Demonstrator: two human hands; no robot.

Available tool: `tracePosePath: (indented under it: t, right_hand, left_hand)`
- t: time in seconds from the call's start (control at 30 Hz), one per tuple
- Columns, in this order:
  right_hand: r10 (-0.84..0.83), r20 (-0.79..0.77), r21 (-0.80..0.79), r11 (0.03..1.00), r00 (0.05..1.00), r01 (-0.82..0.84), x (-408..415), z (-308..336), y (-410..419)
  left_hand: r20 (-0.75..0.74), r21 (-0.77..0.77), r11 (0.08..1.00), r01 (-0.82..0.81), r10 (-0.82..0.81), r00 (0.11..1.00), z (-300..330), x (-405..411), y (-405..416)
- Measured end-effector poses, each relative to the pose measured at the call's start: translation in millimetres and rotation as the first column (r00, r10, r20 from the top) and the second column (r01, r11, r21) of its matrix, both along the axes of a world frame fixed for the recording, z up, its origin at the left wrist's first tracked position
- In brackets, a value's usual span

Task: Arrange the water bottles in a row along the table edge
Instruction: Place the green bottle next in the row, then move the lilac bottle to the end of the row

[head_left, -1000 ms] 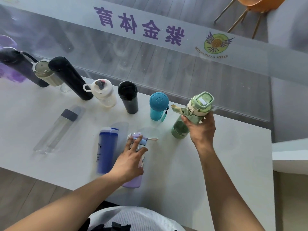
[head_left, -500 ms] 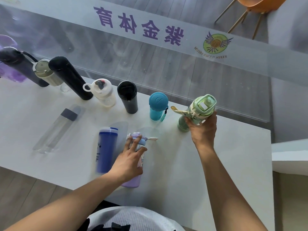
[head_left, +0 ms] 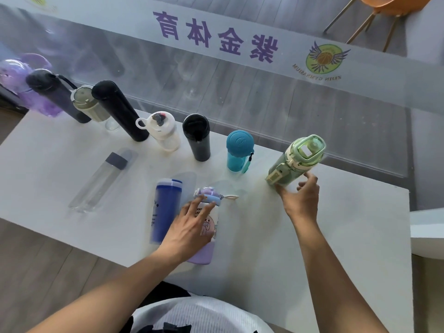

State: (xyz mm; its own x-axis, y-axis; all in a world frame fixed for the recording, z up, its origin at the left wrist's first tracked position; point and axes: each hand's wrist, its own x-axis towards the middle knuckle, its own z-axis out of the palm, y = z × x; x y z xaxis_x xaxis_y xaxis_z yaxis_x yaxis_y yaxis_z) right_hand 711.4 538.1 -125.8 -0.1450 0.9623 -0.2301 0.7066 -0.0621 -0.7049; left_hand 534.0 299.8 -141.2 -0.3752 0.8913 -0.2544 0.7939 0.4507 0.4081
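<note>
Along the far edge of the white table bottles stand in a row: a black strap bottle, a beige-lidded one, a tall black one, a white-capped clear one, a black tumbler, a teal one, and a green bottle at the right end. My right hand is just in front of the green bottle's base, fingers spread. My left hand lies over a lilac bottle, which is on its side. A blue bottle and a clear bottle also lie flat.
A glass panel with purple lettering rises right behind the far table edge. A purple container sits at the far left of the row. A white ledge adjoins the table's right side. An orange chair stands beyond the glass.
My right hand carried the green bottle to the far edge, stood it right of the teal one and spread its fingers off it. My left hand stayed on the lilac bottle.
</note>
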Motion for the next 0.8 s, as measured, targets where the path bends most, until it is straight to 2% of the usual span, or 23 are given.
tracePosePath:
  t: [0.1, 0.2, 0.3, 0.4, 0.5, 0.6, 0.8]
  right_hand:
    - [0.007, 0.057, -0.081, 0.997, 0.998, -0.003, -7.9, -13.9, -29.1]
    - [0.077, 0.024, -0.171, 0.983, 0.997, -0.072, -30.7, -22.6, -65.7]
    - [0.293, -0.009, -0.302, 0.911, 0.956, -0.282, -59.1, -24.6, -96.4]
    - [0.43, 0.04, -0.305, 0.865, 0.902, -0.399, -87.9, -20.0, -115.6]
    - [0.446, 0.169, -0.348, 0.861, 0.879, -0.37, -117.5, -15.4, -123.1]
    - [0.45, 0.274, -0.413, 0.853, 0.85, -0.319, -138.3, -15.1, -127.5]
    - [0.246, 0.101, -0.499, 0.851, 0.964, -0.165, -146.3, -15.7, -138.2]
  left_hand:
    - [-0.029, -0.031, 0.995, -0.093, 0.092, 0.995, 9.5, -17.2, -8.5]
    - [-0.111, -0.081, 0.986, -0.144, 0.134, 0.985, 15.0, -44.3, -11.9]
    - [-0.19, -0.081, 0.981, -0.175, 0.158, 0.969, 16.9, -71.9, -11.1]
    - [-0.21, -0.112, 0.966, -0.233, 0.206, 0.956, 15.6, -97.1, -3.4]
    - [-0.038, -0.156, 0.927, -0.34, 0.339, 0.94, 11.5, -115.5, 4.7]
    - [0.095, -0.205, 0.911, -0.359, 0.383, 0.919, 4.8, -124.0, 2.8]
    - [0.236, -0.215, 0.897, -0.385, 0.431, 0.871, -6.6, -123.5, -17.0]
